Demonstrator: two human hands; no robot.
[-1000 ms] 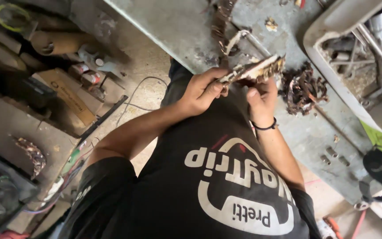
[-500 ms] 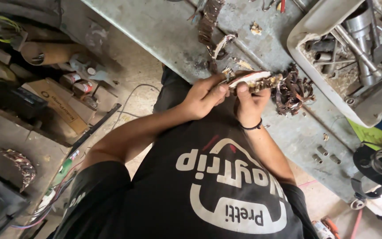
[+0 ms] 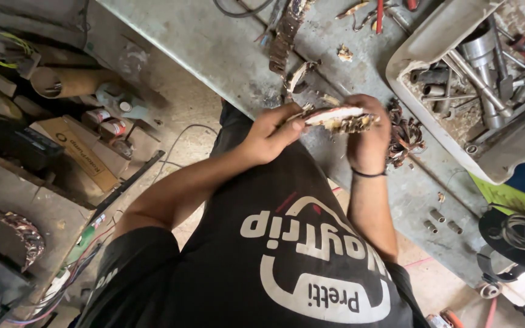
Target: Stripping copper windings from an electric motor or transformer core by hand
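Slippage looks the main risk: left hand point(image 3: 268, 136) and right hand point(image 3: 369, 143) pinch opposite ends of the frayed copper-wound piece point(image 3: 341, 119) above the workbench point(image 3: 226, 54), where sharp strands could prick fingers.

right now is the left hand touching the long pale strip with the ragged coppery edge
Touching. The head view shows the left hand pinching one end of the long pale strip between thumb and fingers, no gap.
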